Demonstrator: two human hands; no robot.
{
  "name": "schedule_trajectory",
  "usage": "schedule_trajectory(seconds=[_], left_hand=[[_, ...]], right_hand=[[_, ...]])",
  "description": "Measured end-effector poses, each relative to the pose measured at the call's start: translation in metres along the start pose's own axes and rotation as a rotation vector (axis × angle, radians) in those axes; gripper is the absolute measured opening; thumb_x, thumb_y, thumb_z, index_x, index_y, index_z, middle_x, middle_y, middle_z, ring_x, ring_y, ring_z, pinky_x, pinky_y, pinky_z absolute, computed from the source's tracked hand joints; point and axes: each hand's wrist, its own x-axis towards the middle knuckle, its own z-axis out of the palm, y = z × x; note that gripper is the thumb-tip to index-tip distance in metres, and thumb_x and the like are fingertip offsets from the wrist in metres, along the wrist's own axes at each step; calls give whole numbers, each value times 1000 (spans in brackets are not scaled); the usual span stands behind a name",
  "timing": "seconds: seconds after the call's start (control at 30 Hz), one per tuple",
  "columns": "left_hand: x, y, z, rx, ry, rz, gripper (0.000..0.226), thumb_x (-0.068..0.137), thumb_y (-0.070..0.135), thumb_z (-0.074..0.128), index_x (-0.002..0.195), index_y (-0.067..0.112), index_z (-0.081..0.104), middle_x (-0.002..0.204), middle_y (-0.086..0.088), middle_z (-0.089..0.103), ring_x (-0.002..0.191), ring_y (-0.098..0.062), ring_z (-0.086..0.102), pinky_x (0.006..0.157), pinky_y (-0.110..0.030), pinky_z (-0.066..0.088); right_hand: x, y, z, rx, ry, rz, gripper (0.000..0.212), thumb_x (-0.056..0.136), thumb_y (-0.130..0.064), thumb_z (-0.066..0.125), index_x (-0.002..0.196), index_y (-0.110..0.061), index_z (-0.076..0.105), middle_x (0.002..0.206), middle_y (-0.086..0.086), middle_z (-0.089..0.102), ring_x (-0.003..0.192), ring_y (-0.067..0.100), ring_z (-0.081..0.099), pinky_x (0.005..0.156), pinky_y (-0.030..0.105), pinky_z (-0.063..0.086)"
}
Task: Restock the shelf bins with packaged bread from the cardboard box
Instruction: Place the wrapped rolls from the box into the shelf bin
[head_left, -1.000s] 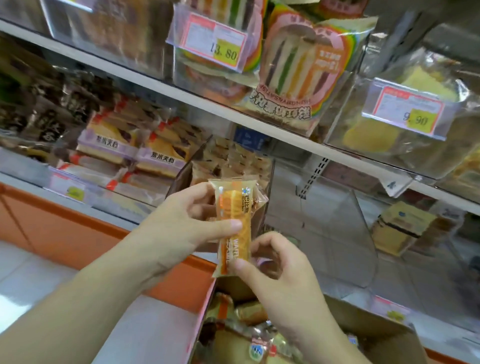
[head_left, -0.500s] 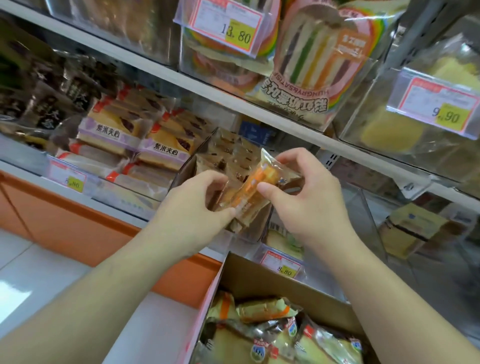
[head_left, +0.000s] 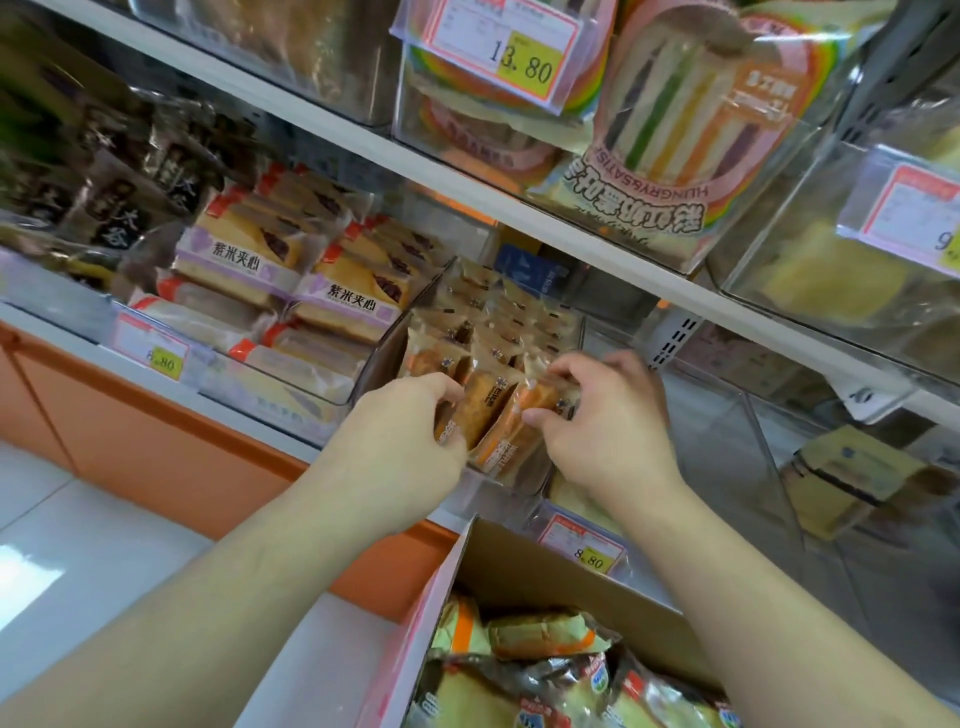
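A clear shelf bin (head_left: 382, 345) in the middle of the lower shelf holds rows of small brown bread packets. At its front edge stand two orange-striped bread packets side by side. My left hand (head_left: 400, 441) grips the left bread packet (head_left: 478, 410). My right hand (head_left: 602, 421) pinches the top of the right bread packet (head_left: 511, 441) between thumb and fingers. Below, the open cardboard box (head_left: 550, 571) holds several more wrapped bread packets (head_left: 540, 634).
Left of the bin lies a tray of purple-labelled sandwich packs (head_left: 291, 280) with a price tag (head_left: 153, 345). A nearly bare clear bin (head_left: 717, 447) stands to the right. The upper shelf (head_left: 519, 205) carries rainbow sandwich packs (head_left: 675, 119). An orange base panel (head_left: 171, 452) runs below.
Both hands moved forward and down from mid-air to the bin's front. The orange packet went from upright between the hands to standing in the bin's front row.
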Motion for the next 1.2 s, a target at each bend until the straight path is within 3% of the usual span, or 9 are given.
schedule_trajectory(seconds=[0.17,0.3,0.4,0.43,0.5,0.8,1.0,1.1,1.2], left_hand=[[0,-2,1,20,-3,-8,43,101,28,60,143,37,52,91,8,58,52,-6,43,39,-11,30],[1,-4,1,49,-5,4,44,101,28,60,143,36,52,97,8,61,56,-6,46,48,-12,32],[0,-7,0,96,-4,35,49,100,28,60,147,35,50,137,9,60,108,-13,64,86,-24,53],[-1,-7,0,117,-3,44,51,100,28,60,149,34,48,148,10,54,126,-14,58,100,-30,50],[-2,-7,0,134,-11,52,54,100,28,59,152,33,45,156,12,46,135,-15,53,111,-35,45],[-10,3,4,114,-19,157,53,100,25,60,151,34,48,154,13,49,139,-12,49,109,-29,43],[-29,15,14,93,-127,253,46,99,31,64,143,41,54,143,16,59,114,-2,56,86,-16,43],[-45,24,23,92,-222,294,41,97,32,67,137,39,60,129,18,66,113,0,60,90,-18,45],[-62,35,32,125,-305,338,36,96,32,69,131,36,64,118,20,68,106,4,62,90,-12,45]], right_hand=[[1,-9,5,-149,19,-70,45,85,-54,81,124,-39,65,125,-3,51,127,24,43,100,42,47],[7,-7,14,-187,-16,-111,49,85,-56,80,128,-36,66,132,-10,54,133,21,34,112,43,37],[9,-4,16,-116,-30,-93,53,83,-55,82,130,-37,65,137,-15,48,139,19,29,116,44,37],[9,-3,16,-90,-41,-79,54,83,-54,83,131,-39,65,139,-17,46,141,18,27,116,44,37],[8,-1,17,-47,-57,-61,57,82,-55,83,134,-40,63,143,-19,45,144,17,25,118,44,35],[-18,12,0,104,-43,-109,68,91,-46,77,153,-34,50,155,-14,47,149,14,26,122,38,26],[-82,50,-33,173,-29,-156,43,96,-38,73,137,-30,62,138,-14,59,133,6,47,110,26,35],[-125,80,-44,262,-41,-144,32,92,-30,78,123,-29,68,117,-16,66,108,3,61,98,29,51],[-163,109,-47,241,-243,-116,23,90,-32,79,111,-35,70,104,-19,70,97,3,66,90,36,57]])
